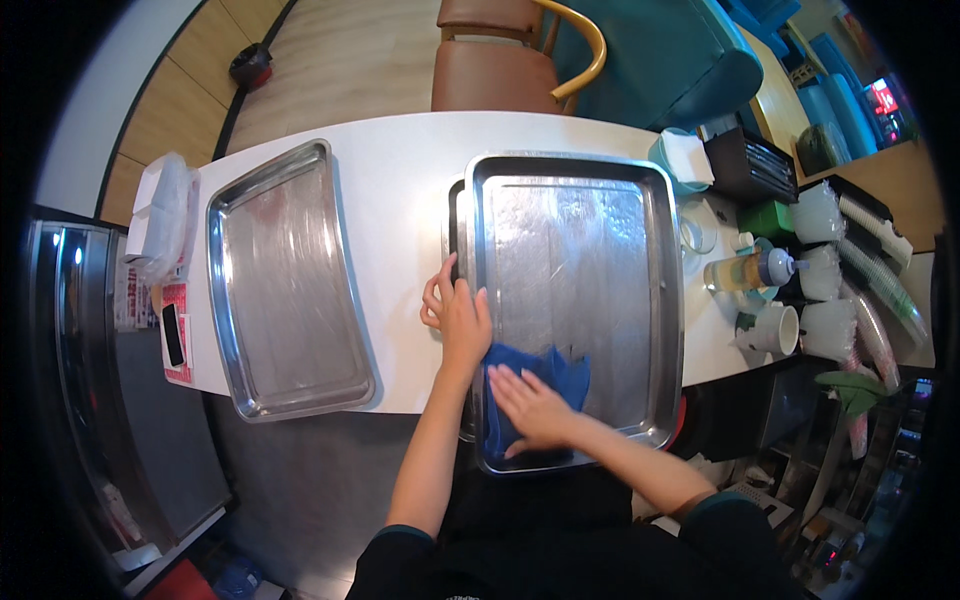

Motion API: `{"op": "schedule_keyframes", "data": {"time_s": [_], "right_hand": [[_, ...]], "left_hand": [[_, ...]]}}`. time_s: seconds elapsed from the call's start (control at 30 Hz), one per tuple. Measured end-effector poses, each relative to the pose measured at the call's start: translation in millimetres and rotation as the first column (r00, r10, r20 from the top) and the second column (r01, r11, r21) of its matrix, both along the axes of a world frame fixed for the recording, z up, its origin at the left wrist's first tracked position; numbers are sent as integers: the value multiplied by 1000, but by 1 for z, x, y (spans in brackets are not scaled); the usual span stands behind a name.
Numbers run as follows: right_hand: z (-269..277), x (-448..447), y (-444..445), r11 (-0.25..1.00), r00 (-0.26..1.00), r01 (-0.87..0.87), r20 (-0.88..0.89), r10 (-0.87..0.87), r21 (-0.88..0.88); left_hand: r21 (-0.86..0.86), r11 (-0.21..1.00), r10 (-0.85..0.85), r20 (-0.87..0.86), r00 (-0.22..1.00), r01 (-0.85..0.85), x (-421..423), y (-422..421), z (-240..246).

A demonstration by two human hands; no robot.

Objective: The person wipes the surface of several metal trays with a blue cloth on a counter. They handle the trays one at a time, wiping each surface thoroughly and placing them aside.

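Note:
A large rectangular metal tray [577, 300] lies in front of me, its near end reaching past the table's edge. Under it, the rim of another tray [454, 225] peeks out on the left. My left hand [459, 322] is at the upper tray's left rim, thumb on the rim side and fingers outside it. My right hand [534, 411] lies flat on a blue cloth [566, 373], pressing it onto the tray's floor in the near left corner. A separate shallow metal tray [285, 285] rests at the left of the table.
The white table [397, 225] carries a squeeze bottle [742, 271], a cup [776, 330], a glass bowl [699, 226] and a dark utensil box [752, 165] on the right. A phone [172, 335] and a plastic-wrapped box [157, 210] are at the left. A brown chair [491, 75] stands beyond.

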State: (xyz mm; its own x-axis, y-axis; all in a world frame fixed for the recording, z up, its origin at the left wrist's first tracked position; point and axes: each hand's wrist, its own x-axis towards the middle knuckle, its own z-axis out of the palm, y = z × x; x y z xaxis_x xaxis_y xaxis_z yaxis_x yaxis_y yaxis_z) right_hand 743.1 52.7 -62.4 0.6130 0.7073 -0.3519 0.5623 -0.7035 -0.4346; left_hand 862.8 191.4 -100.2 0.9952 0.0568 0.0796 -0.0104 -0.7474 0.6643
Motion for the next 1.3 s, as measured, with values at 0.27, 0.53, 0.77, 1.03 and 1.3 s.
{"op": "schedule_keyframes", "data": {"time_s": [0.27,0.53,0.77,1.03,1.3], "right_hand": [[-21,191,-4,973,967,184,203,-154,-139],[-18,184,12,909,977,197,153,-149,-367],[-5,32,34,908,987,159,74,-141,-388],[-7,-37,20,954,966,256,72,-248,-156],[15,-47,-113,830,946,290,12,-324,-476]], "left_hand": [[-17,998,-56,-16,998,56,1,4,0],[0,1000,-9,29,1000,9,1,1,-4],[9,999,45,-1,999,-45,-1,-1,-7],[19,999,-34,55,998,33,0,5,-3],[61,996,-65,1,998,65,1,6,1]]}}
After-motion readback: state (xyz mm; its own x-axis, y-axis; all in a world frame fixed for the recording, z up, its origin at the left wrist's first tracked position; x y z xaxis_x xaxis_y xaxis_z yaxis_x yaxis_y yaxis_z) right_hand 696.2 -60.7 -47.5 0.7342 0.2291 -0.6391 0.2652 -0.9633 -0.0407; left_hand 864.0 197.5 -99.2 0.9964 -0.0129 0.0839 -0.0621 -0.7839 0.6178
